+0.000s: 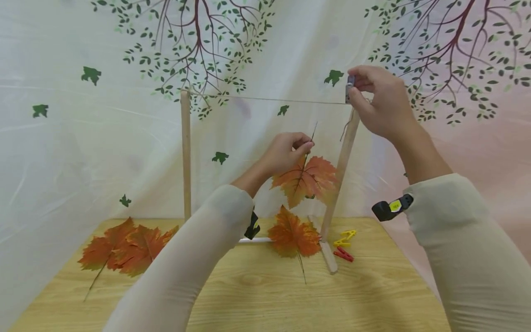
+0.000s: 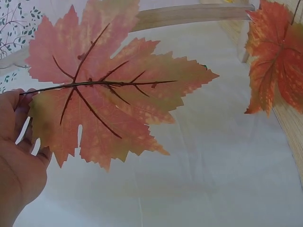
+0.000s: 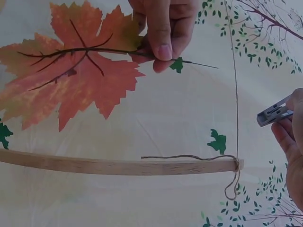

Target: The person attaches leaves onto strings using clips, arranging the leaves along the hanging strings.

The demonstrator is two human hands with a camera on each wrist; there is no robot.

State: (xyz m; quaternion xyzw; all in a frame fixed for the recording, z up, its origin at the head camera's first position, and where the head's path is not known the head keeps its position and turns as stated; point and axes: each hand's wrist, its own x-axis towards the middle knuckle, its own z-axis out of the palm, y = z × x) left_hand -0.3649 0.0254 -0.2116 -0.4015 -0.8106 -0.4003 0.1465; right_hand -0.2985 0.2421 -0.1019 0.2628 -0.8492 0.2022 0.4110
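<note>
2 pale sleeves (image 1: 464, 235) extend forward. Left hand (image 1: 288, 152) pinches 1 orange artificial leaf (image 1: 304, 177) by its stem (image 2: 49, 88), below the string (image 1: 265, 99); right hand (image 1: 383, 101) pinches 1 gray clothespin (image 1: 349, 88) near the right post (image 1: 345, 157).

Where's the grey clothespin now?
In the head view, the grey clothespin is at upper right, pinched in the right hand near the top of the right wooden post; the right wrist view shows it apart from the thin string.
</note>
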